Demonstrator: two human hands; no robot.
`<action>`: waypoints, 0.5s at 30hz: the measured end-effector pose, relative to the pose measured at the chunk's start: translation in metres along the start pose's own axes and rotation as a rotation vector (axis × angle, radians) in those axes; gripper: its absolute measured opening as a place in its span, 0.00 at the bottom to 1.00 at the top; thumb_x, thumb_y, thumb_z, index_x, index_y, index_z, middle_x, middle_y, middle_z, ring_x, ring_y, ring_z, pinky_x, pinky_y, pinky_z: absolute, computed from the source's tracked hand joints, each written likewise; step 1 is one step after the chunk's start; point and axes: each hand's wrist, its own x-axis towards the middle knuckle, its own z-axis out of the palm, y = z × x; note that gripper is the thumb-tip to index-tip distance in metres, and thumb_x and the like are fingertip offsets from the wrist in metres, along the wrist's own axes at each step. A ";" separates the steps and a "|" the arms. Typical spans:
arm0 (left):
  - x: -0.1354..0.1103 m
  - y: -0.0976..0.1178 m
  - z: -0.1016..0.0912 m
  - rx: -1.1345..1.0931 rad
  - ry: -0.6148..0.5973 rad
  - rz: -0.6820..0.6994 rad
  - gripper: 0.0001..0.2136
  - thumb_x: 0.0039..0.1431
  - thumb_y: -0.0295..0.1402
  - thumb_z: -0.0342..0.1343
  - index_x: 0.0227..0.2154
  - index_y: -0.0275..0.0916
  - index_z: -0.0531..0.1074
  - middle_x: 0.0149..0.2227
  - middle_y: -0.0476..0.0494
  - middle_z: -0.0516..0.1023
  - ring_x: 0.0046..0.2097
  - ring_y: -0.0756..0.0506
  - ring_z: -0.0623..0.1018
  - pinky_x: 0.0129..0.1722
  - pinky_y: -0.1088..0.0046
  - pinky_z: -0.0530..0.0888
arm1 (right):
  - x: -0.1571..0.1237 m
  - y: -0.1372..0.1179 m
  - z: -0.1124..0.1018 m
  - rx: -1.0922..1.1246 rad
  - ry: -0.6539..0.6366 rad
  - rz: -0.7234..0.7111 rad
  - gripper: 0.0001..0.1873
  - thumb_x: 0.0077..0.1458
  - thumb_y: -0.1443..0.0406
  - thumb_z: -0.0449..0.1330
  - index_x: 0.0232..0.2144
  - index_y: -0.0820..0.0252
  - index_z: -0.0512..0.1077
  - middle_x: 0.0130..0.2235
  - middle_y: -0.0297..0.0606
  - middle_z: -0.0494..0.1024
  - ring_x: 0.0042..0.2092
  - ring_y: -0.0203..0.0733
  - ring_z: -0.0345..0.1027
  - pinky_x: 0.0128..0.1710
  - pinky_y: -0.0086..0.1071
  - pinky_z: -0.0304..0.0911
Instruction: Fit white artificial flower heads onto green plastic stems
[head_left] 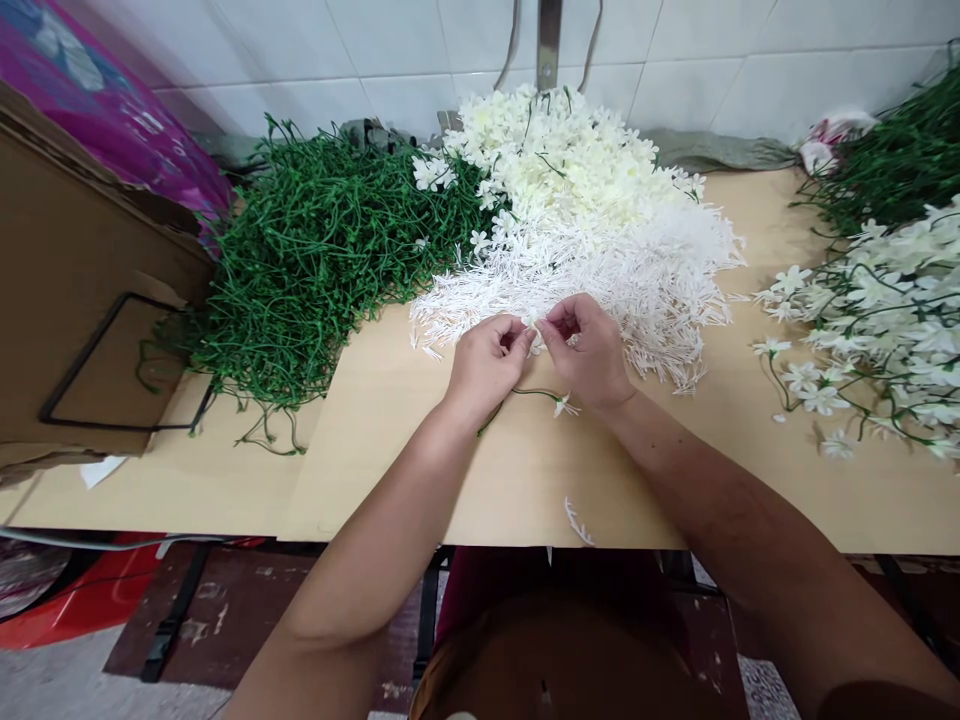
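Note:
My left hand (pixel 486 362) and my right hand (pixel 589 352) meet above the cardboard, their thumbs and fingers pinched together. Between the fingertips is a small white artificial flower (pixel 534 340), mostly hidden by the fingers. A thin green stem (pixel 534 391) curves out below my left hand, with a white flower piece (pixel 565 405) at its right end. Just beyond the hands lies a heap of thin white stamen pieces (pixel 517 285), and behind it a pile of loose cream-white petals (pixel 570 165).
Tangled green stems (pixel 330 240) are heaped at the left beside a cardboard box (pixel 75 290). Assembled white flowers (pixel 885 340) lie at the right, below more green stems (pixel 900 150). One white sprig (pixel 576 522) rests near the front edge of the cardboard sheet (pixel 375 450). A tiled wall (pixel 405 50) stands behind.

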 end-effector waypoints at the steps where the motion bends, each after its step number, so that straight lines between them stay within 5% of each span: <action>1: 0.000 0.000 0.000 -0.004 0.001 0.002 0.09 0.54 0.35 0.53 0.23 0.38 0.67 0.23 0.50 0.67 0.27 0.52 0.64 0.26 0.75 0.61 | 0.000 0.000 0.000 0.015 0.004 0.014 0.07 0.49 0.67 0.58 0.25 0.57 0.60 0.25 0.29 0.67 0.27 0.32 0.61 0.29 0.31 0.60; 15: 0.000 -0.004 0.001 0.014 -0.009 0.068 0.08 0.56 0.34 0.53 0.24 0.38 0.69 0.25 0.49 0.69 0.28 0.51 0.67 0.28 0.74 0.63 | 0.001 -0.001 0.000 0.057 -0.007 0.064 0.08 0.49 0.67 0.58 0.26 0.57 0.60 0.24 0.28 0.67 0.26 0.32 0.60 0.28 0.30 0.59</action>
